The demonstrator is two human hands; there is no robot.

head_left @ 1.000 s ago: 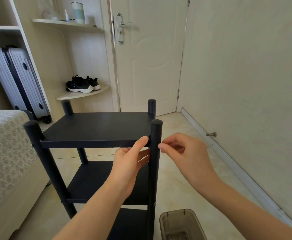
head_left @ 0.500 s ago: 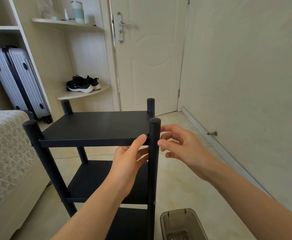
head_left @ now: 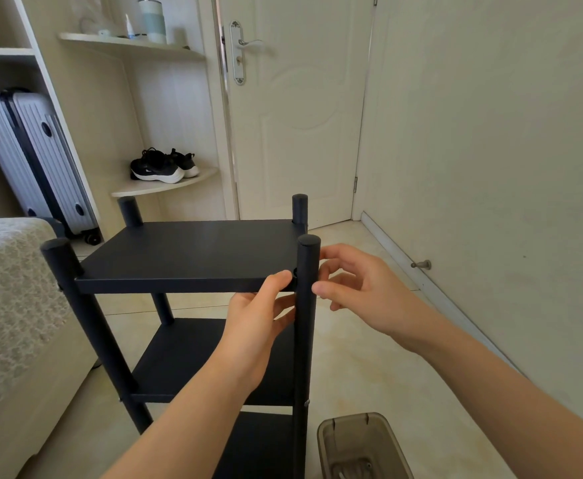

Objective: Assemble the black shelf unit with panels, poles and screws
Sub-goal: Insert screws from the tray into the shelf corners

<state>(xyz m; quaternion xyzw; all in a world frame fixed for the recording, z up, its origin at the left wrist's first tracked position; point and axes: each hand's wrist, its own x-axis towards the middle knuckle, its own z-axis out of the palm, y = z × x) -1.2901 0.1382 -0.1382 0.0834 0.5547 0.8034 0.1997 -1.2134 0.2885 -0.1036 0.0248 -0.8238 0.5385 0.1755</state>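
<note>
Head view looks down on a black shelf unit point(head_left: 193, 257) standing upright on the tiled floor point(head_left: 362, 354), between a bed point(head_left: 10, 305) on the left and a bare wall on the right; four poles are up, and three panels sit between them, the top panel point(head_left: 193, 250) level, the middle panel point(head_left: 193, 357) below it, the lowest only partly in frame. The left hand point(head_left: 259, 326) grips the front edge of the top panel at its right corner, thumb pressed on top just beside the near right pole point(head_left: 306, 340), fingers curled underneath; the right hand point(head_left: 362, 288) hovers on the far side of that pole, fingers loosely curled and a little apart, near the joint; whether it pinches a screw I cannot tell. A small dark fitting shows where panel meets pole. My judgement: the frame is largely built, and the work in hand is fastening the top panel at this corner; whether the other corners are tight cannot be told. A tinted plastic container point(head_left: 362, 447) sits on the floor just right of the unit's foot.
</note>
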